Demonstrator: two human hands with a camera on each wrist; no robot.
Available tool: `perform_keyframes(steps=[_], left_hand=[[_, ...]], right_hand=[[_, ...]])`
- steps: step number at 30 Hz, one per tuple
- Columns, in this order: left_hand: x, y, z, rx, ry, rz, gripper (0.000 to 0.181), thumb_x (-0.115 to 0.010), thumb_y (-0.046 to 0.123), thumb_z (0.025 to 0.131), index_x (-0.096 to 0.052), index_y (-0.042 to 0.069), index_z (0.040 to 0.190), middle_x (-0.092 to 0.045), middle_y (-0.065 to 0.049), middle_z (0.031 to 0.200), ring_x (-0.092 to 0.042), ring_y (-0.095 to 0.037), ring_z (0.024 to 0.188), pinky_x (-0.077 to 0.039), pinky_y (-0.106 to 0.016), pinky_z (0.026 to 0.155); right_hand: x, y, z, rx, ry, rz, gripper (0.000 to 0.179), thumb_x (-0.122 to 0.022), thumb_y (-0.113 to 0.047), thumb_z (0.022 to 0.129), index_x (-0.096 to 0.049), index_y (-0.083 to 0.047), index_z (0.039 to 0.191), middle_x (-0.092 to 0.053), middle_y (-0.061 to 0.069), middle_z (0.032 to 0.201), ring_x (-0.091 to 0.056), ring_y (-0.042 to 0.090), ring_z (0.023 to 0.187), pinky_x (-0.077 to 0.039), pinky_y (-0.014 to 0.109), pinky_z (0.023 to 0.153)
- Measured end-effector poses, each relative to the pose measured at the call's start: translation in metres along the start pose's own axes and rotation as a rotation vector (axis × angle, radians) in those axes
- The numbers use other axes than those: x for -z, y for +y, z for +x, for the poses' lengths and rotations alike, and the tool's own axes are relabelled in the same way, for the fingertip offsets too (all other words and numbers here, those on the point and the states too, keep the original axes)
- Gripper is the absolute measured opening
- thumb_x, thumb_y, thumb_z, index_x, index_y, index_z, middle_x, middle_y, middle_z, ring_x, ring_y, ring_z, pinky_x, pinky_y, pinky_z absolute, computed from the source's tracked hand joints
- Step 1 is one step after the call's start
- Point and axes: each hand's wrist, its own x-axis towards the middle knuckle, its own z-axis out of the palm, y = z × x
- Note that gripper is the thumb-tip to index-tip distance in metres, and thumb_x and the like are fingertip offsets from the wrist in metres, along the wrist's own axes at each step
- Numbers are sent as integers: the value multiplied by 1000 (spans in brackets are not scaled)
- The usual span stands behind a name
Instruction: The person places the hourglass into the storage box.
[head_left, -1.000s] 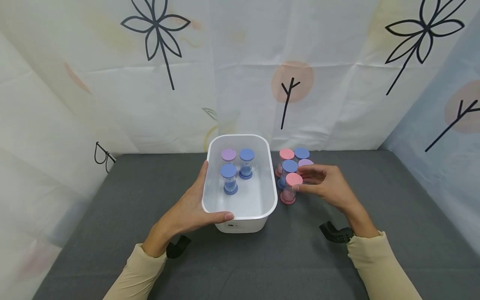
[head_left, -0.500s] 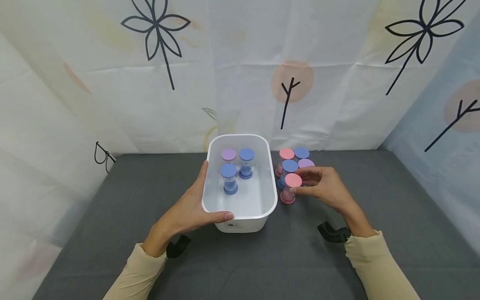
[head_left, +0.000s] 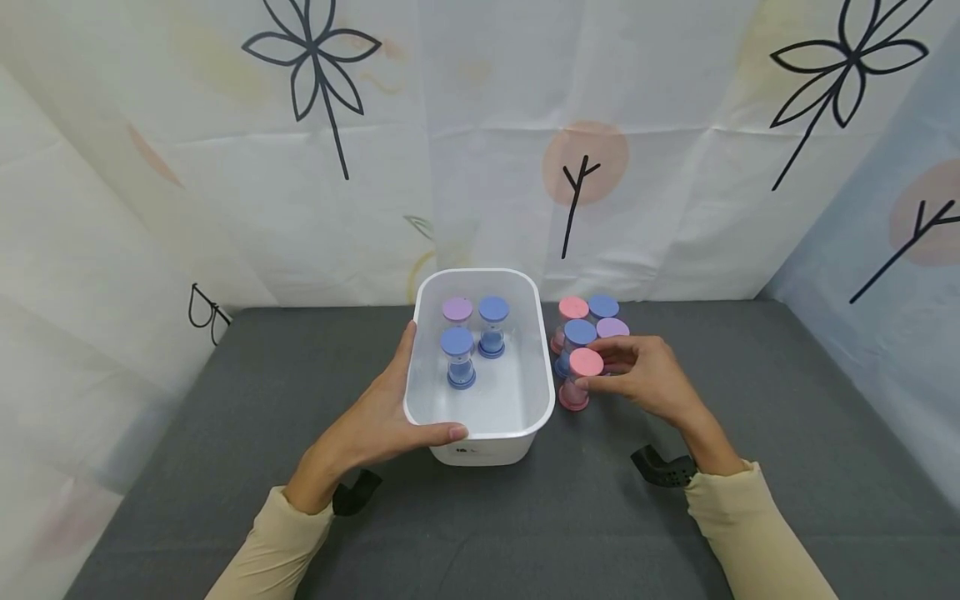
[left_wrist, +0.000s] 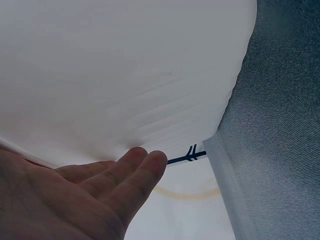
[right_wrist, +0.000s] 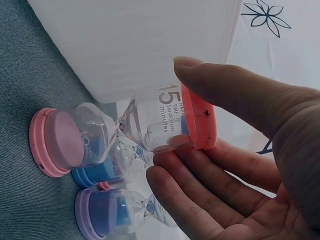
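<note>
My right hand (head_left: 647,377) pinches a pink-capped hourglass (right_wrist: 157,117) near its top cap, thumb on one side and fingers on the other. Pale letters on its glass read "15 minutes", and it stands almost upright right beside the white bin (head_left: 543,367). My left hand (head_left: 381,412) rests on the bin's near left corner. Its thumb lies along the front rim, while the straight fingers (left_wrist: 137,177) touch the outer wall in the left wrist view. Inside the bin stand a purple-capped hourglass (head_left: 457,310) and two blue-capped hourglasses, one at the back (head_left: 492,312) and one nearer (head_left: 458,354).
Behind the held hourglass, several others stand close together: a pink one (head_left: 573,307), a blue one (head_left: 603,306), another blue one (head_left: 579,332) and a purple one (head_left: 612,327). Grey cloth (head_left: 480,533) covers the table, and a printed white curtain (head_left: 487,167) hangs at the back.
My right hand has shifted slightly left and toward me, closing in on the pink-capped hourglass, whose top has moved a little the same way. The left hand and bin have stayed put.
</note>
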Motion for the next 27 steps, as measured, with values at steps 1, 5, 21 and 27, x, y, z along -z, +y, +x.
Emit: perform_keyframes(steps=[1, 5, 21, 27], left_hand=[[0, 0, 0, 0, -3, -2, 133, -94, 39, 70, 4, 43, 160, -40, 4, 153, -59, -17, 116, -53, -55, 90], [0, -1, 0, 2, -8, -10, 133, -94, 39, 71, 4, 43, 160, -40, 4, 153, -60, -18, 116, -53, -55, 90], [0, 0, 0, 5, -2, -13, 133, -94, 40, 70, 4, 43, 160, -39, 5, 154, -58, -23, 119, -52, -57, 91], [0, 1, 0, 13, 3, -8, 134, -95, 40, 69, 4, 44, 160, -38, 6, 155, -58, -17, 119, -52, -56, 91]], right_hand=[[0, 0, 0, -2, 2, -6, 58, -91, -16, 77, -67, 7, 124, -70, 20, 116, -71, 31, 102, -55, 21, 80], [-2, 0, 0, -6, 14, -36, 57, -91, -17, 77, -67, 7, 123, -70, 20, 116, -72, 32, 102, -56, 25, 81], [4, -14, -6, -23, 40, -10, 53, -91, -21, 77, -70, 3, 120, -72, 15, 112, -73, 27, 98, -56, 23, 78], [10, -27, -13, 6, 50, 20, 55, -91, -20, 78, -68, 2, 123, -71, 16, 114, -72, 21, 98, -56, 22, 80]])
